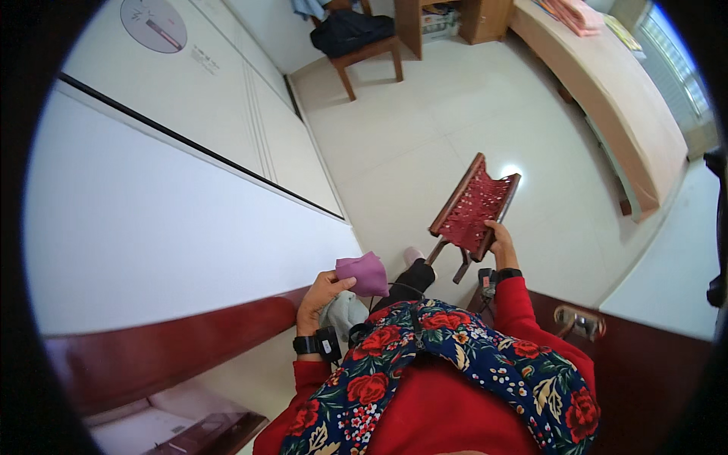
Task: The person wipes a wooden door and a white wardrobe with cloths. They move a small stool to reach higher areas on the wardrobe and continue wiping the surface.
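Observation:
My left hand (325,293) grips a folded purple cloth (364,274), and a pale grey-green cloth (344,314) hangs just below it, near the wrist. My right hand (500,242) is closed round the wooden rail of a small folding stool (475,207) with a red woven seat. The stool is tilted, its legs pointing down towards me. Both wrists carry black straps with small devices. One foot in a light shoe (413,256) shows on the floor between the hands.
Tiled floor (398,136) stretches ahead. A wooden chair (364,48) bearing a dark bag (352,33) stands by a wooden desk (408,28). A bed (603,91) lies to the right. White sliding panels (216,102) run along the left. A dark red door (637,341) with a metal handle (580,323) is close at right.

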A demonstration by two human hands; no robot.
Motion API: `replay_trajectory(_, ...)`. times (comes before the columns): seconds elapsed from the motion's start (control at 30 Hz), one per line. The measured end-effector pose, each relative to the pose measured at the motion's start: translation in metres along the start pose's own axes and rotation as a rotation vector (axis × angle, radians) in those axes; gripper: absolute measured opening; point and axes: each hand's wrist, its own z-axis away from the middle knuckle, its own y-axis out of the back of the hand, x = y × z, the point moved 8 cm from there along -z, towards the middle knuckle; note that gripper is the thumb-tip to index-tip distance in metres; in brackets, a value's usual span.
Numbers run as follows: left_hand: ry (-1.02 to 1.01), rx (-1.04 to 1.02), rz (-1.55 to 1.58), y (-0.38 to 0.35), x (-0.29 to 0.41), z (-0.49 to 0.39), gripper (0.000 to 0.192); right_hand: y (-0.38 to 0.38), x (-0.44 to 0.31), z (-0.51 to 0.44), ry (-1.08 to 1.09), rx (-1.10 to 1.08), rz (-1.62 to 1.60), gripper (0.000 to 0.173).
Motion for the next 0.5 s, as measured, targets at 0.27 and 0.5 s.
replay_trajectory(0.27, 0.123, 0.090, -0.087, 0.004, -0.058, 0.028, 0.031, 0.016, 0.022, -0.014, 0.035, 0.028, 0.035, 0.024)
replay_trajectory(0.5, 0.148, 0.146, -0.076, 0.019, -0.102, 0.026, 0.032, 0.044, 0.044, -0.070, 0.064, 0.041, -0.026, 0.034)
